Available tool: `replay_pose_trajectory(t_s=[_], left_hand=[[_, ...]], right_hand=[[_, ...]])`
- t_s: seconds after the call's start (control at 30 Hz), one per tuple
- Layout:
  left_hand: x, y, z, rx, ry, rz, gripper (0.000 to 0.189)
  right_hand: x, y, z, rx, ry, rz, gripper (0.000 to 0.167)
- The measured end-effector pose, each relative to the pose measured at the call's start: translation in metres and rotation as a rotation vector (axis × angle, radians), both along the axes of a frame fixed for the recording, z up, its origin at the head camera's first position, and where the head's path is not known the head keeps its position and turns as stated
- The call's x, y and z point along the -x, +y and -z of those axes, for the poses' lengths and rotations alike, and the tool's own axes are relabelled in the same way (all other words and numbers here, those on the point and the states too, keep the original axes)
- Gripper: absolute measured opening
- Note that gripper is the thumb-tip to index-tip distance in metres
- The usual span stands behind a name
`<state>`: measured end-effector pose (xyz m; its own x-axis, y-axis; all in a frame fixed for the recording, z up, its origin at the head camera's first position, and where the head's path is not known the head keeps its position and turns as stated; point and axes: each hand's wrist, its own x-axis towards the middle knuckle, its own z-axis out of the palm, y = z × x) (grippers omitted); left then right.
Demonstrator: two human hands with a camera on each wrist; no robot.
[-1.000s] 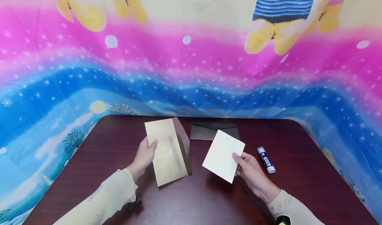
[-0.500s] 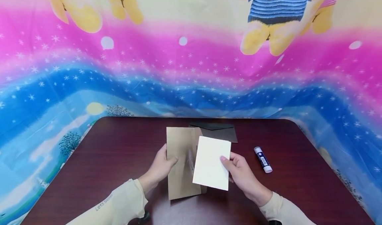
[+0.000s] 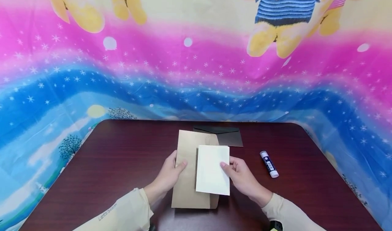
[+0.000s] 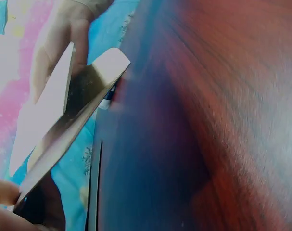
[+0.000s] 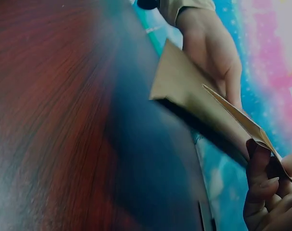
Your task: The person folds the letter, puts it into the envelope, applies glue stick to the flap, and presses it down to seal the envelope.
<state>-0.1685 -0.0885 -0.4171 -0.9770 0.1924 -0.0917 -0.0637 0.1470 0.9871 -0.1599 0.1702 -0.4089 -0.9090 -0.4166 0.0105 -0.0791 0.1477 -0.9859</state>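
My left hand [image 3: 165, 173] grips the left long edge of a gold-tan envelope [image 3: 186, 190], thumb on the near face. The envelope stands upright above the table, its flap opened out to the right. In my right hand [image 3: 245, 180] a cream-white card [image 3: 212, 169] is pinched by its right edge, thumb in front and fingers behind. The card overlaps the envelope's right half and flap in the head view. From the left wrist view, the card [image 4: 44, 120] stands at an angle to the envelope [image 4: 69, 139]. In the right wrist view the card [image 5: 237, 115] looks like folded paper, close to the envelope [image 5: 189, 91].
A dark grey envelope [image 3: 231, 138] lies at the back middle of the brown table [image 3: 128, 149]. To the right of my right hand lies a glue stick [image 3: 269, 164]. A printed cloth [image 3: 183, 71] hangs behind the table.
My hands have come together. The envelope moved right and turned more upright, while the card moved left and straightened, now overlapping the envelope. Glue stick and grey envelope stay put.
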Motion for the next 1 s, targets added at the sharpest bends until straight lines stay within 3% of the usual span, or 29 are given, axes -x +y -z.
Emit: replay_pose_trajectory(t_s=[0.13, 0.43, 0.67, 1.0], left_hand=[[-0.002, -0.001, -0.001, -0.075, -0.049, -0.026, 0.036], [-0.004, -0.005, 0.002, -0.124, -0.136, -0.172, 0.066], [-0.006, -0.011, 0.006, -0.165, -0.168, -0.195, 0.068], [-0.005, -0.017, 0.005, -0.148, -0.167, -0.21, 0.068]], right_hand=[[0.001, 0.005, 0.003, -0.012, -0.045, 0.037, 0.044], [0.003, 0.008, 0.006, -0.052, -0.063, 0.05, 0.041], [0.003, 0.005, 0.006, -0.068, -0.033, 0.06, 0.037], [0.001, 0.001, 0.003, -0.122, 0.04, 0.058, 0.038]])
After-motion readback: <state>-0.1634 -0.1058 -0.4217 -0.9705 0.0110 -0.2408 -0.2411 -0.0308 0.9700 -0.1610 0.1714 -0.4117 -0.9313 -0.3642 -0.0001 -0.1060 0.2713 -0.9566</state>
